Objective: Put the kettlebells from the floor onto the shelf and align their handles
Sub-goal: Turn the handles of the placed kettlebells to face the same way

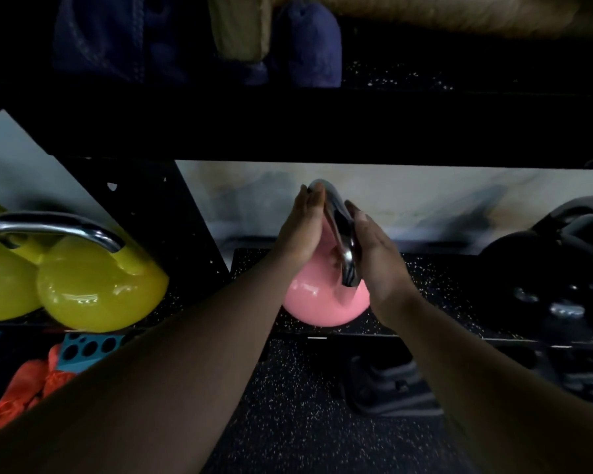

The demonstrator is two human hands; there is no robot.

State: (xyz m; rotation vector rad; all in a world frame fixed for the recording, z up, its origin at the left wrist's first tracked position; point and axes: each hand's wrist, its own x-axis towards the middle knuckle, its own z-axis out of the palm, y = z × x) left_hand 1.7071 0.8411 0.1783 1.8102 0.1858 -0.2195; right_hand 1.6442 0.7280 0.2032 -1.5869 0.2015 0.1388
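A pink kettlebell with a chrome handle sits on the speckled black shelf, its handle turned edge-on toward me. My left hand presses flat against the handle's left side, and my right hand presses flat against its right side, fingers straight. Two yellow kettlebells with a chrome handle stand on the shelf to the left. A black kettlebell stands at the right, in shadow.
A dark upper shelf beam crosses just above the handle. Blue and olive fabric items rest above it. Below the shelf lie orange cloth, a blue perforated block, and grey gear on speckled flooring.
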